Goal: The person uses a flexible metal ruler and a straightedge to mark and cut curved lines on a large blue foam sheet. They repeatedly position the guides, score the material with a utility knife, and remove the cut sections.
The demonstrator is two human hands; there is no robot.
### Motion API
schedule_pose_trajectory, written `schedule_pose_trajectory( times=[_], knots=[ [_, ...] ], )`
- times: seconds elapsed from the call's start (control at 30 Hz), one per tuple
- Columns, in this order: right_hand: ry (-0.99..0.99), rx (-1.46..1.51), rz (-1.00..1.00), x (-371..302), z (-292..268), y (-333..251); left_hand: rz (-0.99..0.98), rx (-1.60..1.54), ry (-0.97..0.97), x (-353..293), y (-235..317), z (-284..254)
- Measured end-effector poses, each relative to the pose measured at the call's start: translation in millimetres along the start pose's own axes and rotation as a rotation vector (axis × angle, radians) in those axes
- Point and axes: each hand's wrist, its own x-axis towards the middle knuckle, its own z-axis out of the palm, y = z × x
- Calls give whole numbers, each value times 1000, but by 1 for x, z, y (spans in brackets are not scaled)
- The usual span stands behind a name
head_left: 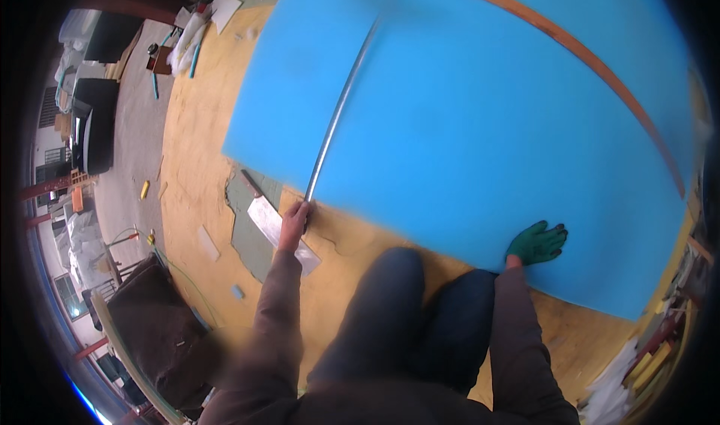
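A large blue foam sheet (442,133) lies flat before me over a plywood surface. My bare left hand (294,222) is closed around the near end of a long thin metal tube or bar (342,103), which runs away from me across the sheet. Just beside that hand lies a wide-bladed cleaver (268,216) with a dark handle, partly hidden under my wrist. My right hand (538,243), in a green glove, rests flat on the sheet near its close edge with the fingers stretched out. A long brown wooden strip (577,50) lies across the sheet farther off.
Under the cleaver is a grey-green flat piece (244,200) on the plywood (187,155). A yellow object (145,190) lies on the floor at the left. A dark covered seat or bundle (161,327) stands at the lower left. Scrap strips (652,365) pile up at the lower right.
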Motion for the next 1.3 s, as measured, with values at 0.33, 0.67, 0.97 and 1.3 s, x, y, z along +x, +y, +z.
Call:
schedule_pose_trajectory(
  times=[0.33, 0.67, 0.97, 1.3],
  knots=[
    [127, 3, -20, -2, 16, 0, 235, 157, 129, -2, -18, -4],
    [239, -41, -88, -3, 11, 1, 158, 197, 191, -41, -56, -27],
    [153, 352, -53, 18, 9, 17, 184, 220, 120, -77, -56, -19],
    [124, 172, -813, 303, 30, -159, 50, 178, 112, -75, -60, -17]
  ],
)
